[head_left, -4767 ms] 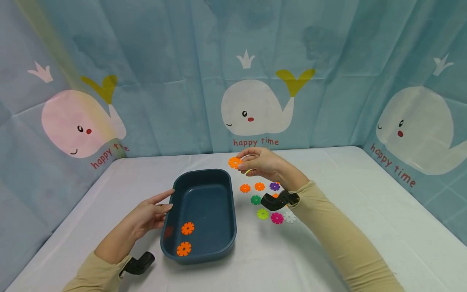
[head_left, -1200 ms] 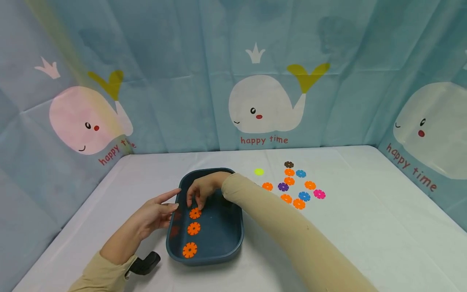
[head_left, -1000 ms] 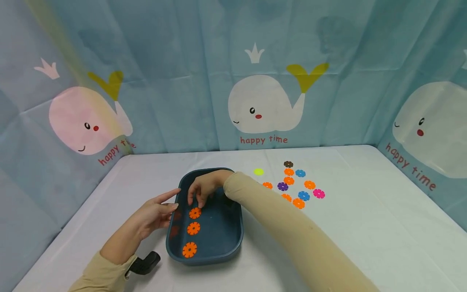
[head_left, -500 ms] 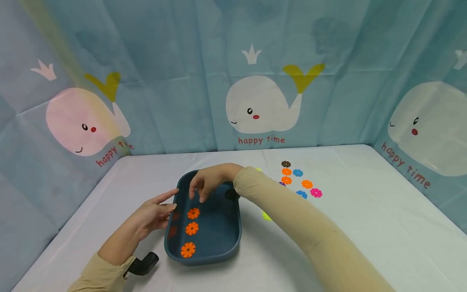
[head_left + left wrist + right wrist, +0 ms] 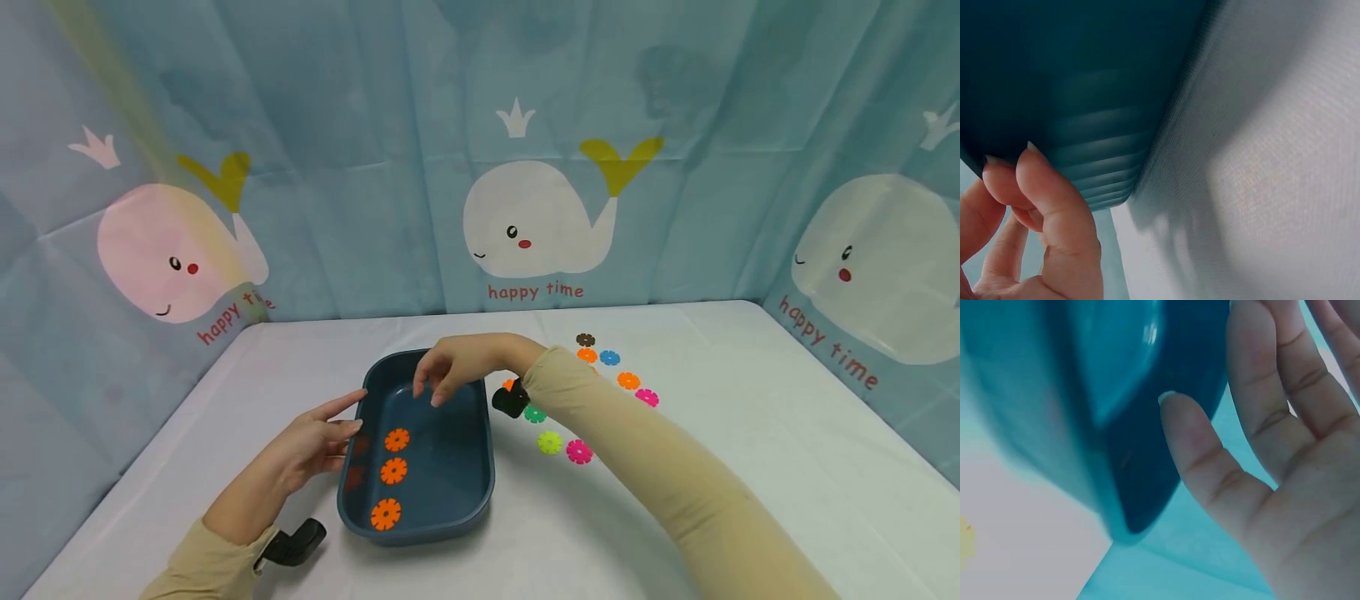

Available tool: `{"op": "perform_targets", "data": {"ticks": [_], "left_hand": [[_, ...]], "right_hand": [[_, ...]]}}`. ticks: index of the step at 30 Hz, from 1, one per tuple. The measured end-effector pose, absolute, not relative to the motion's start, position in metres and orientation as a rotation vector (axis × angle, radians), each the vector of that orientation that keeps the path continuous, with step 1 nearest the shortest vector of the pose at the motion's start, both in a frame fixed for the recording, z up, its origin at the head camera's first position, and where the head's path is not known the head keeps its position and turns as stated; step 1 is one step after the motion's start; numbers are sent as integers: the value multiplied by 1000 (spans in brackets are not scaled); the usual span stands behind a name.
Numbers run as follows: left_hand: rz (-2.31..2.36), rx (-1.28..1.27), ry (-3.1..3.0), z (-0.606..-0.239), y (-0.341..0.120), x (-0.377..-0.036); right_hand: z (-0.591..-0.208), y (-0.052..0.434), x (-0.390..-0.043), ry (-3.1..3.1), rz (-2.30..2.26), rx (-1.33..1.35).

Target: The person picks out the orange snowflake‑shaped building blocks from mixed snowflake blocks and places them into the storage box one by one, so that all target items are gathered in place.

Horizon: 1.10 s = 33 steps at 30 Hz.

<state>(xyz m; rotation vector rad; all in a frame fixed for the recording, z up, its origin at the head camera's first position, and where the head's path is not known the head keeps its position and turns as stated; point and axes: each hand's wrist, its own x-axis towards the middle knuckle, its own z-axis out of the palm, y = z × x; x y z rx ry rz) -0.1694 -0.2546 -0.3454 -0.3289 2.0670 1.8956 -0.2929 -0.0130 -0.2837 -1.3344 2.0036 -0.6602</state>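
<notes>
Nearest to the person, three orange flower discs (image 5: 393,471) lie in a row on the floor of the dark blue tub (image 5: 457,500), which stands on the white table (image 5: 750,467); the left hand (image 5: 311,437) rests against the tub's left wall with relaxed fingers, the index stretched along the rim, holding nothing. Farther back, the right hand (image 5: 459,367) hangs over the tub's far end, fingers loose and empty; beyond its sleeve, more coloured discs (image 5: 579,452) are scattered on the table, before the whale curtain (image 5: 525,225)
</notes>
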Motion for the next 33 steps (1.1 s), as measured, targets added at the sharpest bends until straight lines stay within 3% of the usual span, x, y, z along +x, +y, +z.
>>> {"op": "perform_targets", "data": {"ticks": [33], "left_hand": [[1879, -316, 2090, -344, -254, -167]], "right_hand": [[-272, 88, -283, 2152, -812, -1203]]}}
